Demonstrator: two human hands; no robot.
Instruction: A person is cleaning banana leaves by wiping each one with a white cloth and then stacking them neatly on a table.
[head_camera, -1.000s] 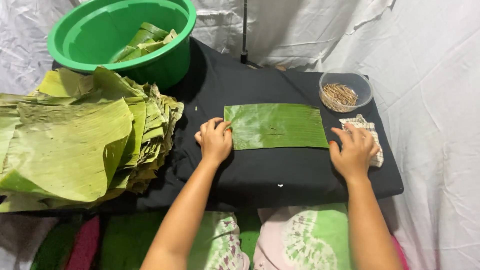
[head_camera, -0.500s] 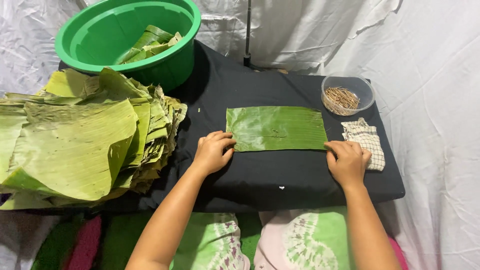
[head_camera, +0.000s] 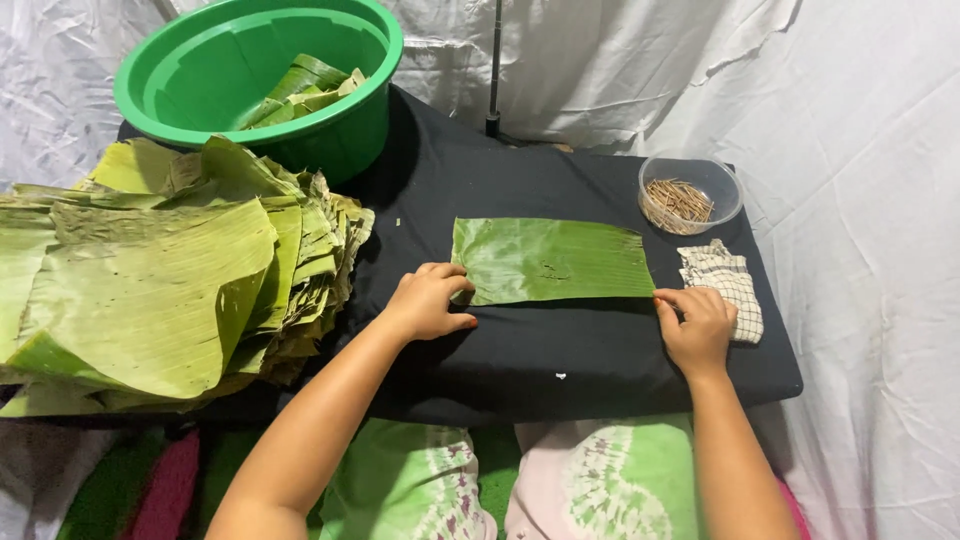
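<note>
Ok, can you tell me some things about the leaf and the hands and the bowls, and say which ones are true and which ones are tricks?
1. The left hand touches the lower left corner of the cut banana leaf. True.
2. The right hand is inside the green basin. False: it is at the leaf's lower right corner, beside the checked cloth.
3. The small clear bowl holds thin brown sticks. True.
4. The green basin is empty. False: folded leaf pieces lie in it.
5. The pile of big leaves is on the right-hand side. False: it lies on the left, below the basin.
</note>
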